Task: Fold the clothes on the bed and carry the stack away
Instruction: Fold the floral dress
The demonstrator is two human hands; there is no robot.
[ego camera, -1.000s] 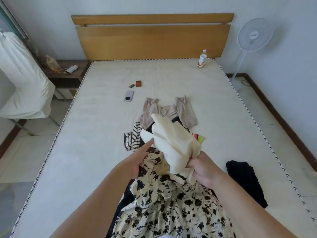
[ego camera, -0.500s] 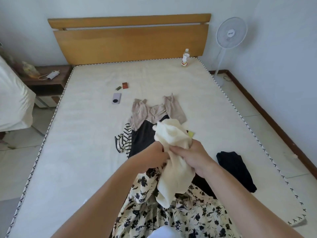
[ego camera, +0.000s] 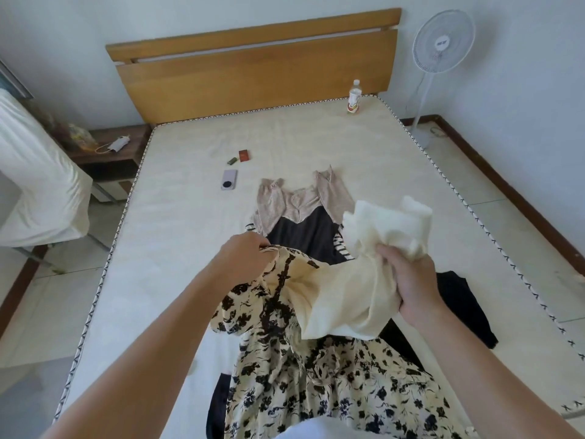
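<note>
Since half a second ago, our hands have parted: the left hand (ego camera: 245,259) has drawn left with a corner of the floral dress (ego camera: 316,375), and the right hand (ego camera: 408,280) has carried the cream garment (ego camera: 357,280) to the right.

Edges and room. We stand at the foot of the bed (ego camera: 177,242). Its piped edge runs diagonally on both sides, with tiled floor (ego camera: 512,191) beyond. Bare mattress lies open to the left of the clothes and towards the headboard (ego camera: 253,71). Well apart from the pile lie a phone (ego camera: 228,184), a small red box (ego camera: 243,155) and a bottle (ego camera: 354,98) standing near the far right corner.

Clothes. The dress drapes from our left hand down to the near edge. Beyond it a beige-and-black top (ego camera: 300,217) lies flat over a striped garment (ego camera: 343,248). A black garment (ego camera: 462,305) lies just right of the pile, near the right edge.

Fingers. The left fingers (ego camera: 262,245) are curled, pinching the dress's upper edge. The right fingers (ego camera: 392,255) are closed round a bunched fold of the cream garment, which billows above the fist and hangs below it, touching the dress.
</note>
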